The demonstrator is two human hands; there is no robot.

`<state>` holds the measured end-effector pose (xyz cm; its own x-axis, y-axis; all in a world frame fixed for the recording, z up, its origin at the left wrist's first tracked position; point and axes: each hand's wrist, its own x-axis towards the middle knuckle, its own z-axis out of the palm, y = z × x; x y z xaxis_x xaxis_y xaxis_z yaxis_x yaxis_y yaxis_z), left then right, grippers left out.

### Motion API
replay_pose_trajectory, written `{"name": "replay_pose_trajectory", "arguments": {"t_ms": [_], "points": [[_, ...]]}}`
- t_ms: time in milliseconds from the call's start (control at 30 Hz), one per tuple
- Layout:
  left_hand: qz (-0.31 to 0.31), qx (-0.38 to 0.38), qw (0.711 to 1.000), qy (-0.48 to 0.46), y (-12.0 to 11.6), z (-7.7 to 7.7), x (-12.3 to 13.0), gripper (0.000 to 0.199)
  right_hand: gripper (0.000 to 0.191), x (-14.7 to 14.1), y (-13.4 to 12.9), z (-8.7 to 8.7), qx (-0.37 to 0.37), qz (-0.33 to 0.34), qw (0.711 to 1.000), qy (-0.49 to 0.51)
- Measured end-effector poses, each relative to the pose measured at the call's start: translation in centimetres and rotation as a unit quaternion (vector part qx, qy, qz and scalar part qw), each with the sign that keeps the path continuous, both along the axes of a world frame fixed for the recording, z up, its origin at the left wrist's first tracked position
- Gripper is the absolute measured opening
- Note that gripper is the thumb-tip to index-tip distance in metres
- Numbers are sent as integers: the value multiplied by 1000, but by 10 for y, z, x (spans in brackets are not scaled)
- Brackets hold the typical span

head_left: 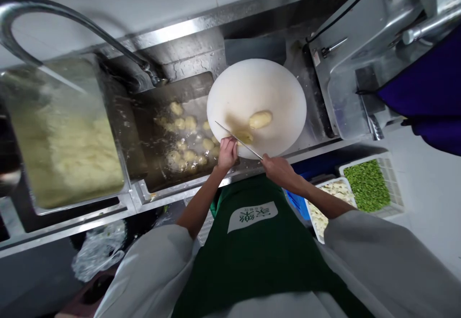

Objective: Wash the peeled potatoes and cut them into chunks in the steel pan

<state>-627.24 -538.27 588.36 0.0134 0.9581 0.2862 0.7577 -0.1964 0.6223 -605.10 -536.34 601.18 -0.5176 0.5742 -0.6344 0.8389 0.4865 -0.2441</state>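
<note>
My right hand [276, 168] is wrapped round the handle of a kitchen knife [240, 141], whose blade runs up and left over the white round cutting board [284, 87]. Against the blade's left side, near the board's front-left edge, my left hand [227, 152] has its fingers curled on a peeled potato. Part of that potato [245, 137] shows on the blade's right side; my fingers and the knife hide the rest. Another peeled potato [260, 119] lies whole on the board, just beyond the blade.
Left of the board, a sink [142, 138] holds several peeled potatoes [190, 123] in water. A curved tap [90, 22] runs into a large container [124, 183] of pale pieces in cloudy water. Below right stand a basket of chopped greens [367, 186] and a tray of pale slices [338, 190].
</note>
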Motion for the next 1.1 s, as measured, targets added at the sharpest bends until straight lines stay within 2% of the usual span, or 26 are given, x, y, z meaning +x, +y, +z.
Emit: {"name": "replay_pose_trajectory", "arguments": {"t_ms": [233,433,500,733,833,967,1100], "points": [[20,22,1000,5,-3,-1,-4,30,35,-5,3,-14,-13,-11,1000,-8],[14,16,1000,23,-1,-1,-4,32,37,0,2,6,-7,5,1000,-7],[12,19,999,29,-1,-2,-4,32,37,1,1,8,-8,4,1000,-2],[12,27,999,36,-3,-4,-4,30,36,-8,5,-14,-13,-3,1000,-1],[15,42,998,37,-4,-3,-5,29,39,-5,5,-7,5,-1,1000,1],[66,61,996,29,-7,-2,-5,29,41,-1,3,7,4,-13,1000,10],[66,42,996,30,-8,-3,-4,31,39,-4,0,5,2,1,1000,7]]}}
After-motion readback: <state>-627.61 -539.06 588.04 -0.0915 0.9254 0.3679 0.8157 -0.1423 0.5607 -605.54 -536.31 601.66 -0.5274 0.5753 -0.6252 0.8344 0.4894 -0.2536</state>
